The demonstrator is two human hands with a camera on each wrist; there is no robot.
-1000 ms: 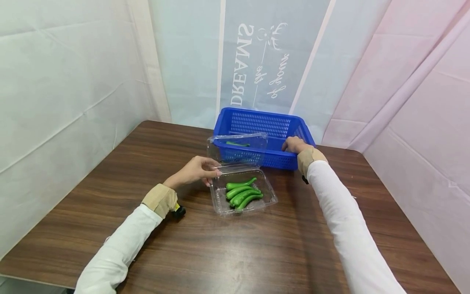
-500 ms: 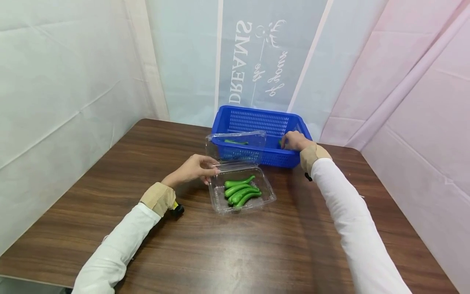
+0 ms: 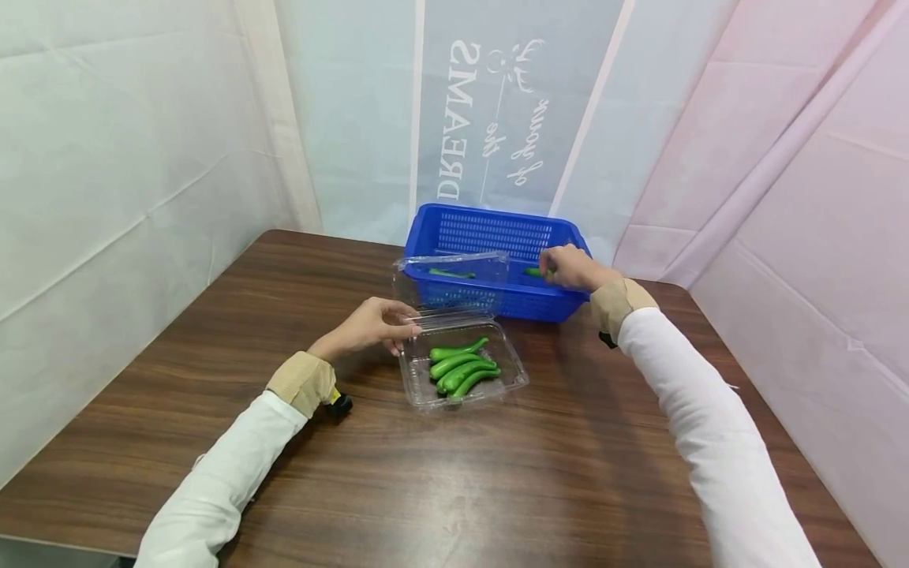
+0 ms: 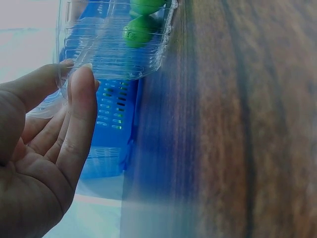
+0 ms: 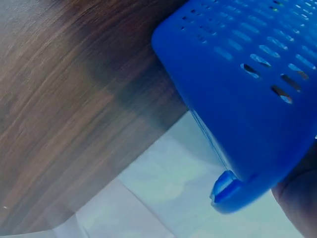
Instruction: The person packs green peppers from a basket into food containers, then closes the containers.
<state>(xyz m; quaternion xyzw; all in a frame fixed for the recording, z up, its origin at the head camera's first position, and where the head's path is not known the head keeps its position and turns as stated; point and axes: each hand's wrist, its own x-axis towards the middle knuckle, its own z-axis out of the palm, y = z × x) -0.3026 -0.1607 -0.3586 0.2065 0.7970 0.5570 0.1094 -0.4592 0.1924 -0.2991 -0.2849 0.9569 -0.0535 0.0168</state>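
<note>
My left hand pinches the left edge of an open clear plastic clamshell container, near its hinge. Several green chili peppers lie side by side in its base, while the see-through lid leans up toward the basket. In the left wrist view, the thumb and fingers grip the plastic edge. My right hand reaches over the front rim of a blue basket and pinches a green chili pepper. The right wrist view mostly shows the basket's outer wall, which hides the fingertips.
Another green chili pepper lies in the basket's left part, seen through the lid. The basket stands near the back edge of the brown wooden table. Pale cloth hangings enclose the table at the back and sides.
In the basket, my right hand has risen slightly, and a green chili pepper shows at its fingertips that was hidden a second ago. My left hand keeps its hold on the container.
</note>
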